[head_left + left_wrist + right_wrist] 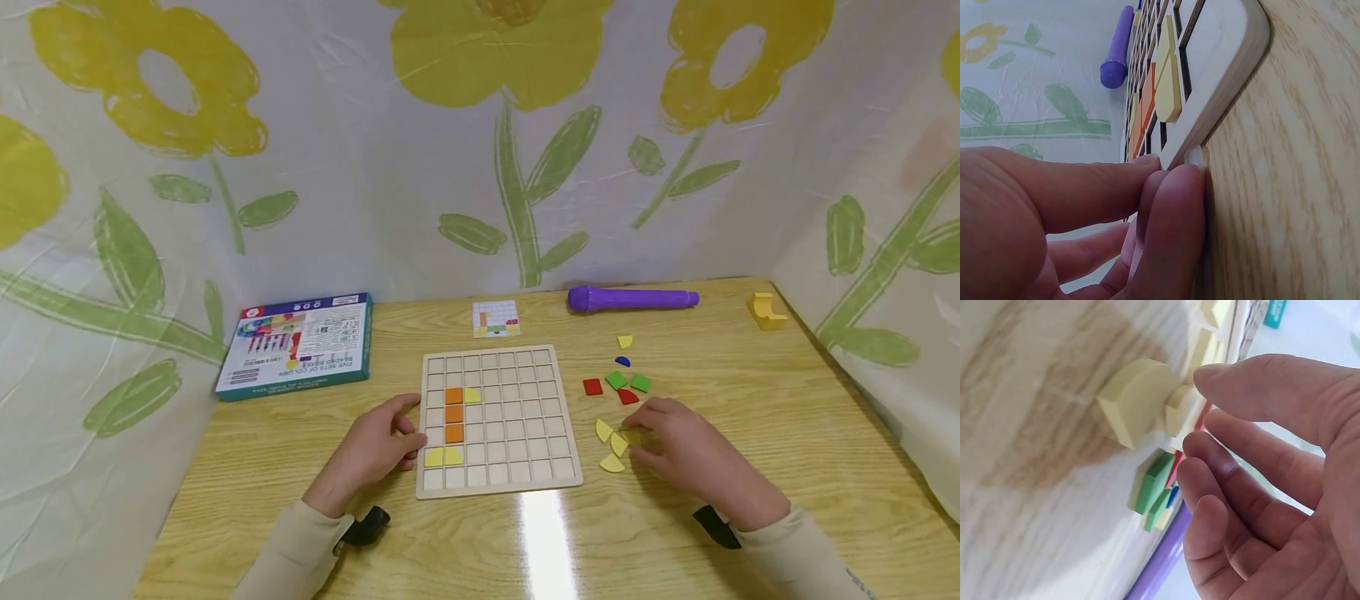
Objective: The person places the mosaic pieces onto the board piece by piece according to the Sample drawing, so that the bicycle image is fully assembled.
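Note:
A wooden grid board lies in the middle of the table. In its cells sit orange squares and yellow quarter-circle pieces. My left hand pinches the board's left edge between thumb and fingers, close up in the left wrist view. Right of the board, my right hand reaches over loose yellow pieces. In the right wrist view its thumb and loosely bent fingers are apart with nothing between them, and a yellow quarter-circle piece lies just beyond the fingertips.
Red, green and blue pieces lie above the right hand. Behind the board is a pattern card. A purple microphone-shaped object, a yellow holder and a boxed set stand along the back.

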### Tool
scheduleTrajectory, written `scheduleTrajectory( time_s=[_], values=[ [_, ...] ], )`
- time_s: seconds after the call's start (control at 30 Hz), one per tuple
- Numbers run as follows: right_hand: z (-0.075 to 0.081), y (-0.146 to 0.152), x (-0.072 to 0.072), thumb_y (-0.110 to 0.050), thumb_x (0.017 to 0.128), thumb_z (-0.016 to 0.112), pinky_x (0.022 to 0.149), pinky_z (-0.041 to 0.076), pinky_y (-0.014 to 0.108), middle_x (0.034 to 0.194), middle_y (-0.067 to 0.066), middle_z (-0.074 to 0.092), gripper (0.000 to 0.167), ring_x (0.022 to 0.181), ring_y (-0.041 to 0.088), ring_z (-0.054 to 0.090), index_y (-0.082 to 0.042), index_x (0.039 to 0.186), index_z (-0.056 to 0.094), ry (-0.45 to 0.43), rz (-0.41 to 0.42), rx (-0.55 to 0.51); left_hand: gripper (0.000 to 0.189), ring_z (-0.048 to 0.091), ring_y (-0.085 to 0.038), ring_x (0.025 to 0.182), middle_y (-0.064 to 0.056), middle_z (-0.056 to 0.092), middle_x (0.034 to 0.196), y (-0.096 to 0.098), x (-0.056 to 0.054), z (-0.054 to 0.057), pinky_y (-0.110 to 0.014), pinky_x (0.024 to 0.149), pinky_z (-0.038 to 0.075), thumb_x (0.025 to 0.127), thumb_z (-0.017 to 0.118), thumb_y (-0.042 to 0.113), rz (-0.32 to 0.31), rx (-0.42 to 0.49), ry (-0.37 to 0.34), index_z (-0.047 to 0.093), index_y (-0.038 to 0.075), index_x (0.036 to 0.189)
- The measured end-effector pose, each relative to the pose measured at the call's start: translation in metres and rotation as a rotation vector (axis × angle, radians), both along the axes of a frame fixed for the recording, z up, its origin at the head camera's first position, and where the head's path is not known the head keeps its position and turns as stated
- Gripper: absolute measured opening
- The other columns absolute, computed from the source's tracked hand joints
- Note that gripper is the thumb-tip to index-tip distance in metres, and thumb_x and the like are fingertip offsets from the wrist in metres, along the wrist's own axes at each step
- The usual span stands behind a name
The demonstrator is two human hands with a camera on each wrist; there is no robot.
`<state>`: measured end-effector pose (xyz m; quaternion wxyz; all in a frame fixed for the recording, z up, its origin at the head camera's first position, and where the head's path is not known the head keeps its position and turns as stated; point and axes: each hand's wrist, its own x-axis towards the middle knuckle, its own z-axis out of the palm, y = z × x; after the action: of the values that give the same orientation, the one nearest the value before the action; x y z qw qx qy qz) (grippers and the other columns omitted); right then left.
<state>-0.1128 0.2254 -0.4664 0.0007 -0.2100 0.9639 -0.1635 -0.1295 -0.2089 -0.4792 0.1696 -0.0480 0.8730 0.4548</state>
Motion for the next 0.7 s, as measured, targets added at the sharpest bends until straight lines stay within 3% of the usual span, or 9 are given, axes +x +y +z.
scheduleTrajectory(
  time_s=[0.37, 0.7],
  values=[
    [-0.0044, 0.0023, -0.0022, -0.008, 0.089, 0.085, 0.091, 0.062, 0.046, 0.111, 0.002, 0.075, 0.023, 0.103, 0.02, 0.07, -0.011, 0.111, 0.081, -0.026, 0.006, 0.002, 0.064, 0.065, -0.019, 0.074, -0.01, 0.064, 0.108, -0.0003, 0.0, 0.0002, -0.029, 0.065, 0.06, 0.101, 0.075, 0.01, -0.006, -0.004, 0.004, 0.05, 0.014, 0.16],
    [-0.0053, 0.0043, -0.0026, -0.01, 0.088, 0.088, 0.085, 0.062, 0.04, 0.103, -0.003, 0.073, 0.02, 0.093, 0.012, 0.065, -0.012, 0.107, 0.081, 0.018, 0.028, 0.009, 0.065, 0.065, -0.02, 0.075, -0.01, 0.063, 0.108, -0.0009, -0.0006, -0.0005, -0.029, 0.066, 0.06, 0.1, 0.076, 0.011, -0.002, -0.019, -0.003, 0.05, 0.015, 0.16]
  ],
)
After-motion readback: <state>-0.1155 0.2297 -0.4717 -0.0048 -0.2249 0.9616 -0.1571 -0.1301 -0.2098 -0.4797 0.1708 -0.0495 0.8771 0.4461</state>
